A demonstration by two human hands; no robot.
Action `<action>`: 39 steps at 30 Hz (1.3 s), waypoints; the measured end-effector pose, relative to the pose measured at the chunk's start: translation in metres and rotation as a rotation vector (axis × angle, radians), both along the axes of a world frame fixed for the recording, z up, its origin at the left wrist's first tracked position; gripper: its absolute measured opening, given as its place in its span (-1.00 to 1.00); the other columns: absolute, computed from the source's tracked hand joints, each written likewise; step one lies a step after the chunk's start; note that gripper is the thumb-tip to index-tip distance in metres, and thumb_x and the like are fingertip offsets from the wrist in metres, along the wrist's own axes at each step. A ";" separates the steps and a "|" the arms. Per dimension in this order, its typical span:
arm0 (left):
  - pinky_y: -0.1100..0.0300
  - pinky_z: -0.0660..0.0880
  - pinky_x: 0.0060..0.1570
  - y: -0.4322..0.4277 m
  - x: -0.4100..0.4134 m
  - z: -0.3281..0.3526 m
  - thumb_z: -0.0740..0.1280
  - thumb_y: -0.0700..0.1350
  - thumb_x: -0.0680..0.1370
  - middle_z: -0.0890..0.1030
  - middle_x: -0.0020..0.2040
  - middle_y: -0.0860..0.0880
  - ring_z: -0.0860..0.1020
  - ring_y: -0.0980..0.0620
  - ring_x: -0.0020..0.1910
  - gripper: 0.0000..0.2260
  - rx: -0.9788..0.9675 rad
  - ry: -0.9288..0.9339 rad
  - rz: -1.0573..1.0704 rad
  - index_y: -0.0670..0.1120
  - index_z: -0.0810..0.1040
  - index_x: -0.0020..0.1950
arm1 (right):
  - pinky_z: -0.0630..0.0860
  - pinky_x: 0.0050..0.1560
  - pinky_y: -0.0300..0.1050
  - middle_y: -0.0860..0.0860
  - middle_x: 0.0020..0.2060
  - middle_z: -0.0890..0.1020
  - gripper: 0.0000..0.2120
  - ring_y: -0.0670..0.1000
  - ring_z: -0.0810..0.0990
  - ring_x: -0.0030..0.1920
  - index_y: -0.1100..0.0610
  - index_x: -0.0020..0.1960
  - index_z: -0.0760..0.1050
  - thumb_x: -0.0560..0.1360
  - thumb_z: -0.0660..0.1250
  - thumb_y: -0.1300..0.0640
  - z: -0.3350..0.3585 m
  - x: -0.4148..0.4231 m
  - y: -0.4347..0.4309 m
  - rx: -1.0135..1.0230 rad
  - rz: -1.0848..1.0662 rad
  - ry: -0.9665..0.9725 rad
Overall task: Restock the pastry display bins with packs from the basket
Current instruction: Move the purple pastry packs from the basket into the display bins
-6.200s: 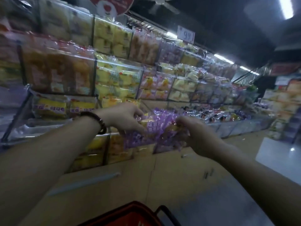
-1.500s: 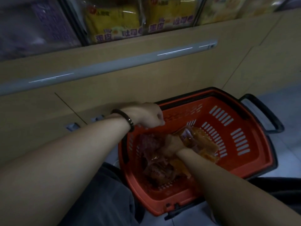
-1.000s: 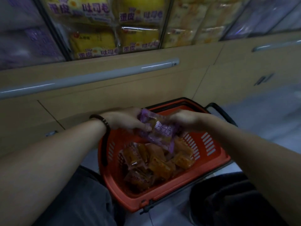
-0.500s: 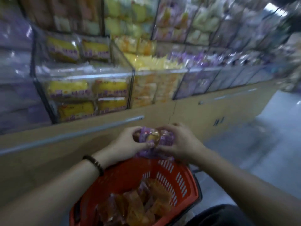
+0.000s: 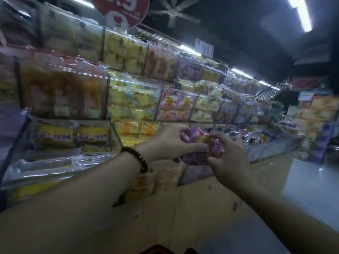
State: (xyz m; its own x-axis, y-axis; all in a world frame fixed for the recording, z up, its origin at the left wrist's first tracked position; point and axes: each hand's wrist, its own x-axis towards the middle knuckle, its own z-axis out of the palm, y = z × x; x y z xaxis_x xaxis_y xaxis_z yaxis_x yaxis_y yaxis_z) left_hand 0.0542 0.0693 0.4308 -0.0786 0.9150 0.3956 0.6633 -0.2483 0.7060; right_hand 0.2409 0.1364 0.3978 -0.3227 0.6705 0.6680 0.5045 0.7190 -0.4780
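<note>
Both my hands hold a bunch of purple-wrapped pastry packs (image 5: pixel 199 142) out in front of the display. My left hand (image 5: pixel 170 142), with a dark bead bracelet on the wrist, grips the packs from the left. My right hand (image 5: pixel 229 154) grips them from the right. The packs hang over a low clear bin (image 5: pixel 194 174) that holds purple packs, at the front of the shelving. Only a sliver of the red basket (image 5: pixel 157 249) shows at the bottom edge.
Clear bins of yellow, orange and pink pastry packs (image 5: pixel 134 101) rise in tiers across the wall. A wooden cabinet front (image 5: pixel 165 208) runs below them. A round red price sign (image 5: pixel 124 10) hangs above. Grey floor (image 5: pixel 311 189) opens to the right.
My hands lifted the purple packs out of the basket and carried them up and forward to the bins. My view rose from the basket to the shelves.
</note>
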 end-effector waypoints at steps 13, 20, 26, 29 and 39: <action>0.11 0.67 -0.04 0.090 -0.142 -0.012 0.45 0.07 0.61 0.68 -0.10 0.19 0.64 0.22 -0.12 -0.94 0.079 0.459 0.191 0.13 0.70 0.03 | 0.28 -0.40 -0.46 0.00 0.26 0.37 -0.63 -0.25 0.30 -0.15 -0.18 0.24 0.57 0.51 0.54 0.13 0.069 -0.082 0.152 0.136 -0.062 -0.141; 0.18 0.64 0.03 0.111 -0.163 -0.032 0.44 0.10 0.61 0.68 -0.04 0.17 0.62 0.23 -0.06 -0.86 -0.040 0.399 0.197 0.08 0.72 0.08 | 0.36 -0.05 -0.18 0.13 0.24 0.50 -0.69 0.02 0.46 -0.06 -0.15 0.15 0.61 0.46 0.53 0.12 0.055 -0.172 0.218 0.129 -0.087 -0.197; 0.07 0.65 0.07 0.115 -0.167 -0.035 0.43 0.09 0.62 0.68 -0.01 0.13 0.64 0.14 -0.02 -0.84 -0.061 0.324 0.193 0.06 0.73 0.11 | 0.27 -0.10 -0.16 0.15 0.27 0.56 -0.64 0.05 0.39 -0.01 -0.11 0.24 0.62 0.47 0.49 0.12 0.047 -0.227 0.257 0.088 -0.142 -0.187; 0.03 0.65 0.10 0.115 -0.165 -0.035 0.44 0.09 0.61 0.68 -0.01 0.12 0.63 0.13 0.00 -0.85 -0.062 0.324 0.199 0.07 0.74 0.09 | 0.28 -0.13 -0.14 0.12 0.19 0.58 -0.68 0.03 0.38 -0.06 -0.09 0.19 0.64 0.45 0.53 0.03 0.032 -0.237 0.267 0.046 -0.155 -0.236; 0.15 0.63 0.01 0.109 -0.164 -0.030 0.42 0.05 0.64 0.66 0.01 0.10 0.62 0.12 0.01 -0.88 -0.107 0.298 0.172 0.08 0.72 0.12 | 0.62 -0.08 0.04 0.15 0.12 0.60 -0.51 0.17 0.62 0.00 0.11 0.49 0.35 0.58 0.34 0.21 0.041 -0.226 0.251 -0.172 -0.028 -0.306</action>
State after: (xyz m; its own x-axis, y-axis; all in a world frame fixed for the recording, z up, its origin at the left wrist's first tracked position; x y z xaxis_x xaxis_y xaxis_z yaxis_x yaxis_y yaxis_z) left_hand -0.1102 0.1782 0.4011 -0.1308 0.9358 0.3272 0.8694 -0.0504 0.4915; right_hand 0.0151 0.3879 0.4392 -0.4706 0.7764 0.4193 0.6614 0.6249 -0.4149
